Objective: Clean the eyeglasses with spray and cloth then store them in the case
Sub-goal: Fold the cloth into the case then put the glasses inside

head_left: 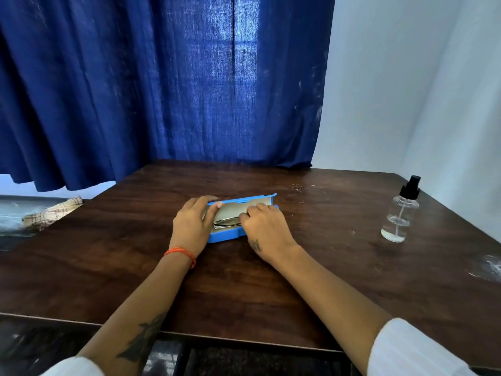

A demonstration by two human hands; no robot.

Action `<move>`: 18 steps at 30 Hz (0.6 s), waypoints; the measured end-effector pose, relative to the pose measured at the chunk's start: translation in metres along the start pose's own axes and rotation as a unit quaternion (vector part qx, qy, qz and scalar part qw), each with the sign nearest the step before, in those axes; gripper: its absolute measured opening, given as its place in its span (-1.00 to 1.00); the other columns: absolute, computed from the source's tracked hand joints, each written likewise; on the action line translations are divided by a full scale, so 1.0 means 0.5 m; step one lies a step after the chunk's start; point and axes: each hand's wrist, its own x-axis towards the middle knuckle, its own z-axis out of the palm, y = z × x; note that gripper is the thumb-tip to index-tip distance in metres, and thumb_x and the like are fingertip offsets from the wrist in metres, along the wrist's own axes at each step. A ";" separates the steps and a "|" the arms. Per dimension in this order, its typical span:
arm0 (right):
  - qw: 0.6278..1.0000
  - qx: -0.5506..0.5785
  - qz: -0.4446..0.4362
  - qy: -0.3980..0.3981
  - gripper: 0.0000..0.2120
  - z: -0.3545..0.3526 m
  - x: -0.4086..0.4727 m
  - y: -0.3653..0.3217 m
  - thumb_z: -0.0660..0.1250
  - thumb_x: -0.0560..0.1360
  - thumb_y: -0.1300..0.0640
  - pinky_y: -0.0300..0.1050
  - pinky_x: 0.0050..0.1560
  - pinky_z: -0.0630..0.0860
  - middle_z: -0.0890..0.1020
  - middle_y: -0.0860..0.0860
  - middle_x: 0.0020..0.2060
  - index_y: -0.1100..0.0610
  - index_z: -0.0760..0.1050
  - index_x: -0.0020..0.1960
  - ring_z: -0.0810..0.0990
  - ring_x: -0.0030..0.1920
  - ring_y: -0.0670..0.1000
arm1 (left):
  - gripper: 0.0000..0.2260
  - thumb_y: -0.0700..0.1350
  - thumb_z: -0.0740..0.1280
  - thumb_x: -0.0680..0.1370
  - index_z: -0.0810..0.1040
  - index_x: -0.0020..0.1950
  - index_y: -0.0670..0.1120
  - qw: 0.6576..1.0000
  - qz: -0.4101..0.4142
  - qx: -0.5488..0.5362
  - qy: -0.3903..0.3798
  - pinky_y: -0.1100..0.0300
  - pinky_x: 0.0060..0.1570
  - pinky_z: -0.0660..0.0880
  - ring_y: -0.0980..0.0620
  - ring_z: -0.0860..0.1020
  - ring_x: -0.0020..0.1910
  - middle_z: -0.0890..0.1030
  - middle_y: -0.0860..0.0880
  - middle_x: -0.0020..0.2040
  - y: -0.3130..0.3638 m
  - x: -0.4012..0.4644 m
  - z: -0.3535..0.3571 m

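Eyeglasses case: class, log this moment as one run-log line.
stage: storing | eyeglasses: inside open blue case | left hand: holding lid | right hand: on case | spray bottle: upright, apart

My two hands crowd the open blue plastic glasses case at mid-table. Bare dark wooden tabletop lies open between my forearms and toward the near edge. To my right, a clear spray bottle with a black pump stands well apart. The blue curtain walls off the far edge.
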 end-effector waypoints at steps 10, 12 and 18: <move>0.938 0.188 0.118 0.266 -0.79 -0.003 -0.031 0.053 0.39 0.40 0.21 -0.14 -0.11 0.55 0.68 0.02 -0.03 0.07 0.60 0.03 0.61 -0.05 0.03 | -0.86 -0.08 0.33 0.50 0.57 0.02 -0.07 0.997 0.013 -0.076 -0.018 0.21 0.05 0.41 0.11 0.49 0.01 0.58 0.02 0.00 0.004 -0.009 -0.009; 0.948 0.215 0.142 0.189 -0.70 0.007 -0.016 0.077 0.26 0.53 0.11 0.00 0.22 0.40 0.50 0.07 0.28 0.04 0.46 0.26 0.42 0.30 0.08 | -0.89 -0.12 0.36 0.47 0.55 -0.01 -0.05 0.993 -0.005 -0.115 -0.040 0.27 0.04 0.40 0.12 0.49 0.03 0.57 0.04 0.02 0.002 -0.011 -0.010; 0.953 0.279 0.120 -0.004 -0.64 0.062 -0.026 0.092 0.02 0.62 0.00 -0.02 0.43 0.04 0.24 0.03 0.46 -0.09 0.24 0.41 0.06 0.47 0.03 | -0.79 -0.24 0.39 0.42 0.54 0.02 -0.03 0.978 -0.052 -0.168 -0.115 0.39 0.01 0.36 0.11 0.48 0.08 0.55 0.08 0.05 -0.002 -0.012 -0.010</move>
